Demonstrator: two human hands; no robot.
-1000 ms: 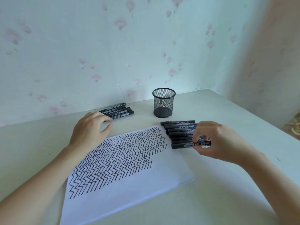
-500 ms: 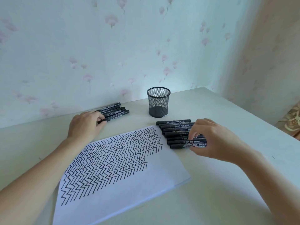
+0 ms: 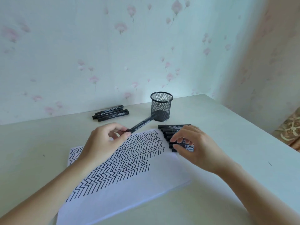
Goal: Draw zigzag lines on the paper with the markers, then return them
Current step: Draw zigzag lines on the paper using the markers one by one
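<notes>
Left hand (image 3: 103, 140) fingers pinch black marker (image 3: 142, 123) above paper (image 3: 123, 192); zigzags dense, black. Right hand (image 3: 194, 143) fingers half-spread on marker row (image 3: 167, 131).

A pale, smooth tabletop (image 3: 227, 127) fills the lower view, meeting the wall at the back. On it stands 1 round black wire-mesh pen cup (image 3: 161, 106), upright and near the wall. Behind it rises pale wallpaper with faded pink flowers (image 3: 121, 46). Far right, past the table's edge, sits a patch of beige floral-patterned fabric (image 3: 290, 130), too cropped to identify.
</notes>
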